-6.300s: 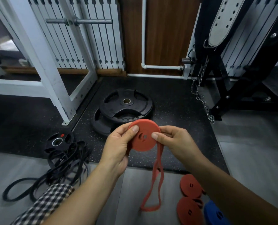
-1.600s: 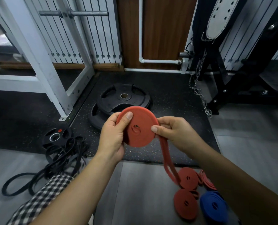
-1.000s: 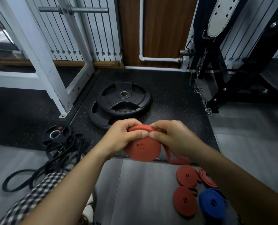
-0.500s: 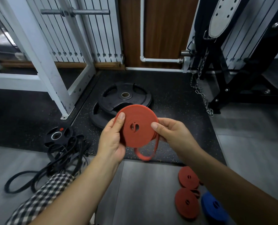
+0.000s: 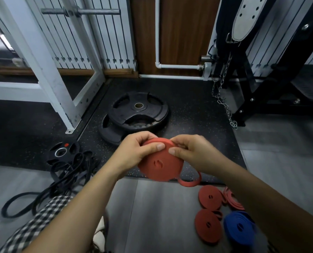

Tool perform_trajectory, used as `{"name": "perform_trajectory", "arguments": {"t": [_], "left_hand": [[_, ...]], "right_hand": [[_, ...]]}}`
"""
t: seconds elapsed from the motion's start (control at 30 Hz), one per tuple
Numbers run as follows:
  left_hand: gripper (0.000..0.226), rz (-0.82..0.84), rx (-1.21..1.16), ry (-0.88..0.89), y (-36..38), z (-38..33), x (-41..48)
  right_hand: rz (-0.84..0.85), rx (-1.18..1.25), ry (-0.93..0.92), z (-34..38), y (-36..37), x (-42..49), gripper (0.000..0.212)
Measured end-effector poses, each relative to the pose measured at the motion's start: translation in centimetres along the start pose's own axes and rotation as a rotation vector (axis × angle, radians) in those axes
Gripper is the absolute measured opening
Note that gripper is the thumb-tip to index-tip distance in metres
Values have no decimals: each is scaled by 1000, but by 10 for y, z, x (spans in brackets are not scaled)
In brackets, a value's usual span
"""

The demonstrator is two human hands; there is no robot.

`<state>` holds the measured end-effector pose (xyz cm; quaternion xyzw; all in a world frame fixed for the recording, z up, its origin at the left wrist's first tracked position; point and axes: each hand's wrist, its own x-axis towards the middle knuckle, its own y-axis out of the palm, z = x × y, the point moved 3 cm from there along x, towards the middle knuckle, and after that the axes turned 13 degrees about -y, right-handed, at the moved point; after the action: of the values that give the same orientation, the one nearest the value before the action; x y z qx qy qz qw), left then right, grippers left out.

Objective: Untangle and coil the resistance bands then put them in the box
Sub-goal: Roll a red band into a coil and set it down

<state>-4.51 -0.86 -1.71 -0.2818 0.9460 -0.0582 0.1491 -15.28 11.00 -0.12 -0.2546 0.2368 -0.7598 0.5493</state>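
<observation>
In the head view, a red band [image 5: 160, 164] wound into a flat coil is held in the air at the middle, above the edge of the dark mat [image 5: 188, 114]. It is gripped by the left hand [image 5: 133, 152] on its left side and by the right hand [image 5: 194, 152] on its right side. Both thumbs are pressed on the near face and the fingers are curled over the top edge. A short loose loop [image 5: 190, 182] hangs from the lower right of the coil. On the grey floor [image 5: 152, 216] at the near right, two red coils [image 5: 209, 197] and a blue coil [image 5: 239, 226] are seen close together. A tangle of black bands [image 5: 66, 172] lies at the left, touching a small weight plate [image 5: 62, 151]. Two big weight plates [image 5: 139, 110] are stacked farther away.
</observation>
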Motion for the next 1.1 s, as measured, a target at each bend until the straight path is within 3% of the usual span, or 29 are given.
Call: {"name": "perform_trajectory", "arguments": {"t": [0.1, 0.27, 0.57, 0.7, 0.83, 0.9, 1.0, 1.1], "left_hand": [[8, -92, -117, -21, 4, 1, 0], [12, -276, -575, -122, 0, 2, 3], [21, -308, -965, -285, 8, 13, 5], [30, -179, -905, -357, 9, 16, 8], [20, -83, -573, -259, -1, 6, 10], [28, -38, -472, -228, -1, 5, 8], [34, -21, -509, -268, 9, 11, 5], [25, -117, -704, -313, 17, 17, 7]], "right_hand": [[-69, 184, -11, 2, -3, 0, 15], [-171, 439, 88, -2, -6, -1, 14], [-266, 665, 206, -5, 16, -4, 22], [-265, 638, 204, -9, 11, -2, 21], [-168, 598, 170, -12, -3, -5, 18], [-115, 563, 163, -12, -2, -7, 17], [-146, 559, 179, -13, 1, -10, 17], [-315, 780, 193, -15, 8, -10, 23]]}}
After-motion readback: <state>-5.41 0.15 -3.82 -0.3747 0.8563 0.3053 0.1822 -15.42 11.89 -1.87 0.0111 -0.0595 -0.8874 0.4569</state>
